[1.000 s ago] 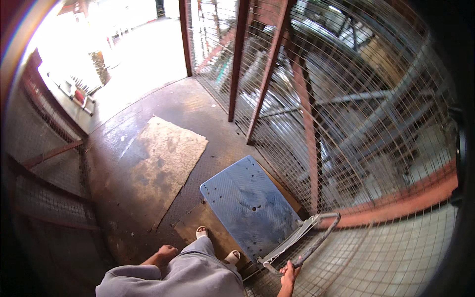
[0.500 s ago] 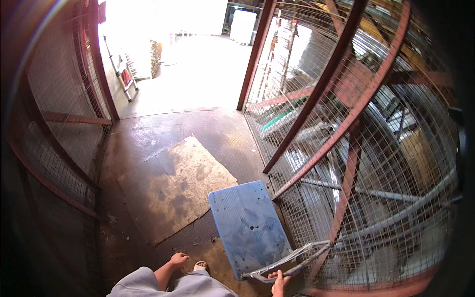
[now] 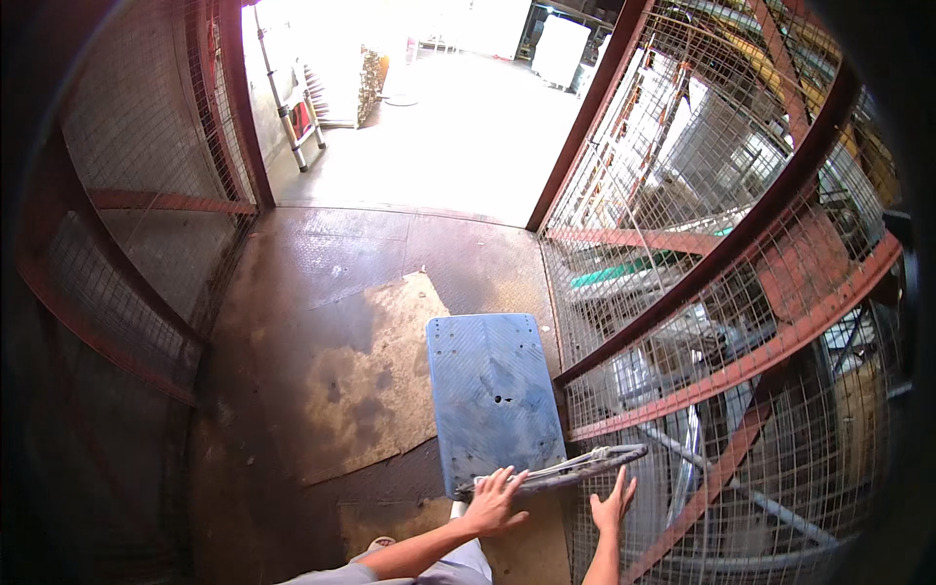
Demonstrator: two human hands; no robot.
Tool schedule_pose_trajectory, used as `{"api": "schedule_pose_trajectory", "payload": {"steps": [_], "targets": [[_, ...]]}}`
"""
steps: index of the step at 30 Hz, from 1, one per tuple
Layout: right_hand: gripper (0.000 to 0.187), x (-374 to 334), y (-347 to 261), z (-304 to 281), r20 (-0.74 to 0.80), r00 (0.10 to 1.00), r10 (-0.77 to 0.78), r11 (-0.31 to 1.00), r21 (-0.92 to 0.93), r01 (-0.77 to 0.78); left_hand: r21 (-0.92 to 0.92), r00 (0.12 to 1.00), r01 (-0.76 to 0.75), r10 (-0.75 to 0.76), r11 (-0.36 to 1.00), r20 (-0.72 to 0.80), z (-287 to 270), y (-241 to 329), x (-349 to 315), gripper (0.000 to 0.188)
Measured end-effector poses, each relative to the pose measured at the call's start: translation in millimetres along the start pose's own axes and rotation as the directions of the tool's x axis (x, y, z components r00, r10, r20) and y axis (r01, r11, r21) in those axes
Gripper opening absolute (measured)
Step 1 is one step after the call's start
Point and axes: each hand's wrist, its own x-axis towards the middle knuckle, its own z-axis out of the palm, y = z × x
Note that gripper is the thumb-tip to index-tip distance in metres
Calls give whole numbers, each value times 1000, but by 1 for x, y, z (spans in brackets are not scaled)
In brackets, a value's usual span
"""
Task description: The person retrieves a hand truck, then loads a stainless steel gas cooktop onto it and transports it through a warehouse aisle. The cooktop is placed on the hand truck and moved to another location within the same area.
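A blue platform trolley (image 3: pixel 499 390) stands on the floor in front of me, its flat deck scuffed and pierced by a few small holes. Its grey bar handle (image 3: pixel 585 465) crosses the near end, with a pale cord or wrapping along it. My left hand (image 3: pixel 495 502) lies at the handle's left end, fingers spread and seeming to touch the bar, not wrapped round it. Just below the right end of the bar is my right hand (image 3: pixel 612 505), its fingers apart and nothing in them. The trolley's wheels are hidden under the deck.
A worn board (image 3: pixel 380 361) lies on the dark metal floor (image 3: pixel 331 253), partly under the trolley. Red-framed mesh walls (image 3: pixel 682 341) rise on both sides, the right one close to the trolley. Beyond the bright opening ahead, a ladder-like frame (image 3: pixel 288 117) leans at the left.
My right hand has let go of the handle. My left hand has come across to the handle's left end. The trolley has turned and points straighter ahead; my view has shifted too.
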Motion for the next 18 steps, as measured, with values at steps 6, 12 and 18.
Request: {"api": "schedule_pose_trajectory", "payload": {"steps": [6,12,18], "targets": [[102,224,-55,48,12,974,-228,955,-194,226,210,993,58,-35,976,-115,10,-58,176,53],[76,370,-175,108,-32,967,-254,950,-195,243,337,969,223,-172,915,-175,-60,-140,328,39],[71,513,-297,125,44,907,-418,889,-186,418,302,925,315,-220,900,-311,-150,-230,486,28]]}}
